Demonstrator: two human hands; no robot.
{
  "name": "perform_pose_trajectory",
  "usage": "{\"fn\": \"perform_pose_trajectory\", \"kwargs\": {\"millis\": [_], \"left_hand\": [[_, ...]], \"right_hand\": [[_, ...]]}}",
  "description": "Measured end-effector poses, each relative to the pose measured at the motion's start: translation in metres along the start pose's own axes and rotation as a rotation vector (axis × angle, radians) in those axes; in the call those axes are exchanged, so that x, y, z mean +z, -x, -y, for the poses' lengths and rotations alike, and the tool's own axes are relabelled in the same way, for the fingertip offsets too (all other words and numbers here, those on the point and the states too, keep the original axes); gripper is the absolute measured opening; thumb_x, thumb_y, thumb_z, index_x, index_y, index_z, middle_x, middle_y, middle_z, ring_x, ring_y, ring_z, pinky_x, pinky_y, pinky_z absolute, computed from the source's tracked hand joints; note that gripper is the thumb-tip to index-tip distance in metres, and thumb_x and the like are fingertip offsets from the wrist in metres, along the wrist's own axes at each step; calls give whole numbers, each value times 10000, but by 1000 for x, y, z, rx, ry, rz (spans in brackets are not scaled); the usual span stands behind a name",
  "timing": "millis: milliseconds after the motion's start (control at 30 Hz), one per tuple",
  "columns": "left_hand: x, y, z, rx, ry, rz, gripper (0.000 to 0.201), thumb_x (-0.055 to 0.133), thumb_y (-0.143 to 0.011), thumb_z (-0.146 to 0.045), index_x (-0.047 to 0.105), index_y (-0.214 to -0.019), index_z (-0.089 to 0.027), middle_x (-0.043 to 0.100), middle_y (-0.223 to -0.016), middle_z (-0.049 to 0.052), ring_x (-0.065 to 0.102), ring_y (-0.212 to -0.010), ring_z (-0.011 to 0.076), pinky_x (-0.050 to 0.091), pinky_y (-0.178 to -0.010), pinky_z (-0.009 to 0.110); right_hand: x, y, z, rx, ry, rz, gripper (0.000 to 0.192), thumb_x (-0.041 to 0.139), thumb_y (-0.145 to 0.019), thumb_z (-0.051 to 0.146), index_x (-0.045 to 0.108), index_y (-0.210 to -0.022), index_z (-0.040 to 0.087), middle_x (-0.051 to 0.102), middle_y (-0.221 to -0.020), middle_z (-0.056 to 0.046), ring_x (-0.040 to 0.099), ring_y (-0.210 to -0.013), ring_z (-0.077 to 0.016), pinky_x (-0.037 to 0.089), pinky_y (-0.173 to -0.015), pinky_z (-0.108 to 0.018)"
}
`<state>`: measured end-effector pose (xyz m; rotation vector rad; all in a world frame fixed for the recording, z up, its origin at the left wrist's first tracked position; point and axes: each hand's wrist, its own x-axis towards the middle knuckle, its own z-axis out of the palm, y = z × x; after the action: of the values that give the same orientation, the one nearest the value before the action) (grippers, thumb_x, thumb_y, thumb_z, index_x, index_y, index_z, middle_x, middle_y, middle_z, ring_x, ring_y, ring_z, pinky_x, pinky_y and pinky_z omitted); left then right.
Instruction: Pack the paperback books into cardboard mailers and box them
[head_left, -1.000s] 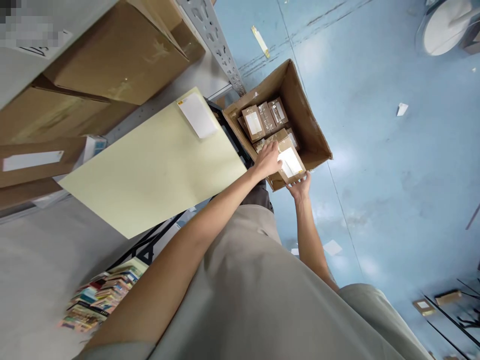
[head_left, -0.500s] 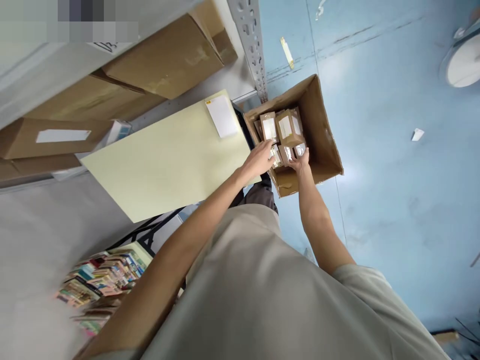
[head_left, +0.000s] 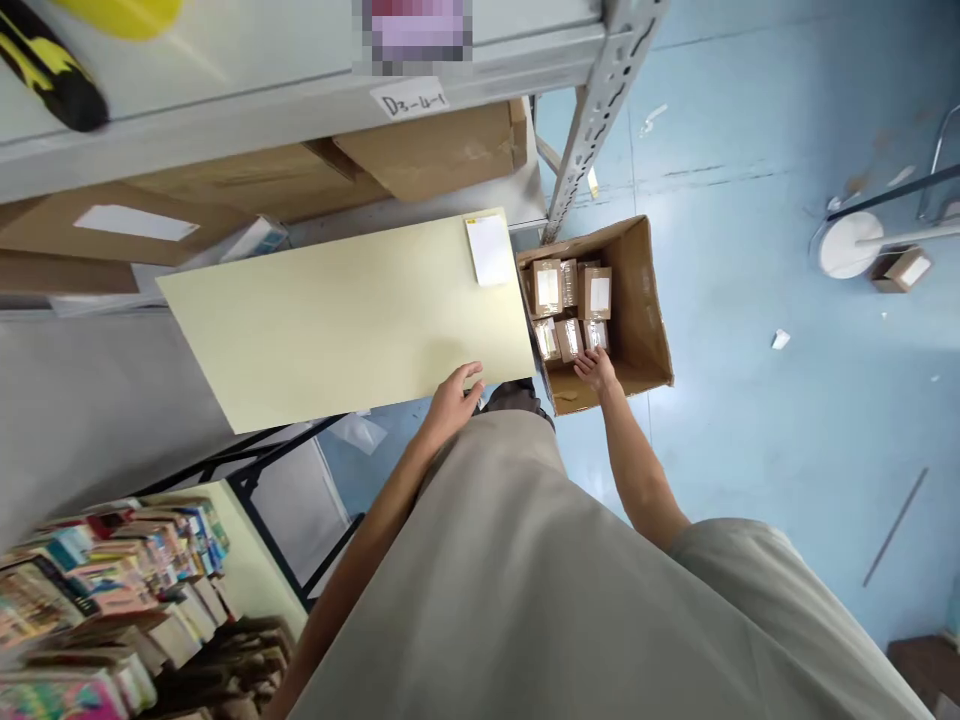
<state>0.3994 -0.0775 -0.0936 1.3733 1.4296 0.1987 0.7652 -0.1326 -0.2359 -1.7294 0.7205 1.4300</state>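
Observation:
An open cardboard box (head_left: 641,310) stands on the blue floor and holds several small brown parcels (head_left: 571,300) with white labels. My right hand (head_left: 596,368) reaches into the box's near end and rests against the nearest small parcels, fingers loosely curled; nothing is gripped. My left hand (head_left: 452,400) is out of the box, fingers apart, at the near edge of a pale yellow tabletop (head_left: 345,320) and holds nothing.
A white label (head_left: 489,249) lies on the tabletop's far corner. Grey metal shelving (head_left: 592,110) with large cardboard cartons (head_left: 435,150) stands behind. Stacked books (head_left: 112,590) fill a lower shelf at left. A white round base (head_left: 844,245) and a small box (head_left: 904,268) sit on the floor.
The parcel held by both hands a second ago is now in the box. My left hand has pulled back to the table edge. The view rose and widened.

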Motion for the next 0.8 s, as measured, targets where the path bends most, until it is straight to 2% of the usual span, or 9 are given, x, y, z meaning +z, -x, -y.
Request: {"fn": "perform_pose_trajectory", "kwargs": {"millis": [133,233,333,467,567,633,800], "left_hand": [[-8,8,-7,28,95,-14,411,654,-1063,-424,757,-1412,-232,794,-1551,149,739,-1493,334,559,-1339,566],[-25,14,-9,54,177,-78,370,650,-1072,-417,768,-1372,-235,808,-1523,143,752,-1471,327,565,-1333,556],[-51,21,-6,113,250,-150,290,634,-1084,-393,790,-1272,-237,845,-1436,127,778,-1421,310,572,-1324,531],[-102,40,8,208,367,-268,223,619,-1087,-340,800,-1168,-237,866,-1362,112,799,-1367,292,602,-1277,496],[-147,66,29,287,439,-361,191,639,-1077,-308,809,-1127,-239,874,-1325,103,813,-1326,276,603,-1261,471],[-178,88,48,327,474,-423,181,645,-1071,-291,814,-1112,-240,878,-1299,94,819,-1299,266,606,-1247,457],[-244,156,117,313,534,-634,196,636,-1004,-196,822,-1044,-247,878,-1250,79,822,-1261,262,619,-1220,449]], "right_hand": [[21,20,2,-34,22,19,301,526,-1215,457,724,-1336,264,834,-1281,-96,809,-1015,-157,722,-920,-292],[51,46,2,-66,40,104,225,569,-1200,414,737,-1229,267,846,-1164,-74,826,-967,-164,731,-809,-271],[91,81,-1,-129,38,216,137,607,-1174,278,733,-1123,265,842,-1057,-39,834,-923,-136,721,-771,-219],[146,141,-21,-233,-32,387,159,635,-1108,133,716,-1049,256,821,-960,-4,830,-860,-102,712,-778,-179],[186,190,-54,-256,9,477,134,687,-1054,134,699,-1014,261,820,-943,9,836,-854,-102,715,-780,-186],[214,220,-85,-263,65,545,130,719,-1018,139,696,-999,266,821,-937,19,838,-865,-102,717,-793,-189],[289,279,-190,-245,230,731,133,720,-999,167,720,-950,291,824,-938,28,830,-882,-92,717,-816,-187]]}}
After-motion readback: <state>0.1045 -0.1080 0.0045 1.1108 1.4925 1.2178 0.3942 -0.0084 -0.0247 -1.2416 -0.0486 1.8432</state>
